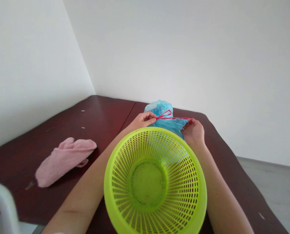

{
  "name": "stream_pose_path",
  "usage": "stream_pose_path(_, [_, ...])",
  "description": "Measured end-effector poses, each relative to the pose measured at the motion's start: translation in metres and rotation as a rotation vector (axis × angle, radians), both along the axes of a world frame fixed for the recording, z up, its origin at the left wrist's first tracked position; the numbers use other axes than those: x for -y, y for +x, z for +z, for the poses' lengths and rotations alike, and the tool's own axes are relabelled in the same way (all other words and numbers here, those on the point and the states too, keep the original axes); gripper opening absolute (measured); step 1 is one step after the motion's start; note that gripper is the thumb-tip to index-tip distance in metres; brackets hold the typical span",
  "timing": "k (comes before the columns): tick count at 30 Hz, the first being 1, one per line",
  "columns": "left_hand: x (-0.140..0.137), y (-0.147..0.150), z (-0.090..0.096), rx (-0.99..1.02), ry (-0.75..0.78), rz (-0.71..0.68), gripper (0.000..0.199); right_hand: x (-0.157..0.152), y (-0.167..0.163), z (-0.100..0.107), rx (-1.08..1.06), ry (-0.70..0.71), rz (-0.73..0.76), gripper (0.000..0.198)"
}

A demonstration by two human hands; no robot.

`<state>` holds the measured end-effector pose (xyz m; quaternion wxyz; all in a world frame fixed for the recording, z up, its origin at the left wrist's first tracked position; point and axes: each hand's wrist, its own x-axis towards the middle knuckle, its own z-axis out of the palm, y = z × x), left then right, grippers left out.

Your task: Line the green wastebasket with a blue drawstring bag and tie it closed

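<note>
Past the far rim of a lime-green plastic basket (148, 183) with slotted walls, both my hands work at a blue plastic bag (170, 125). My left hand (145, 119) pinches the bag's red drawstring (175, 118) near a loop that sticks up. To the right, my right hand (194, 131) has its fingertips closed on the other end of the string, beside the gathered edge of the bag. The string is stretched straight between the two hands. The basket stands between my forearms and hides the lower part of the bag.
A folded pink cloth (65, 159) lies on the dark red-brown table (103, 113), left of my left forearm. A blurred white curved object (3, 198) is at the lower left corner. White walls border the table behind and at left.
</note>
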<state>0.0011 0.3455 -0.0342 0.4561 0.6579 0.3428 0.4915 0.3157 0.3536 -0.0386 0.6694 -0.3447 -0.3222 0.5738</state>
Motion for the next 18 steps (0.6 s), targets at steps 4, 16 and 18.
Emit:
stream_pose_path(4, [-0.003, -0.005, -0.002, 0.024, 0.023, 0.001, 0.032, 0.006, -0.007, 0.008, 0.136, 0.002, -0.123, 0.014])
stream_pose_path(16, [0.011, 0.005, 0.014, -0.015, 0.037, -0.069, 0.039, 0.045, -0.031, 0.033, 0.909, 0.626, -0.179, 0.067])
stream_pose_path(18, [0.014, 0.01, 0.014, -0.002, 0.016, -0.107, 0.042, 0.047, -0.033, 0.035, 0.89, 0.6, -0.08, 0.045])
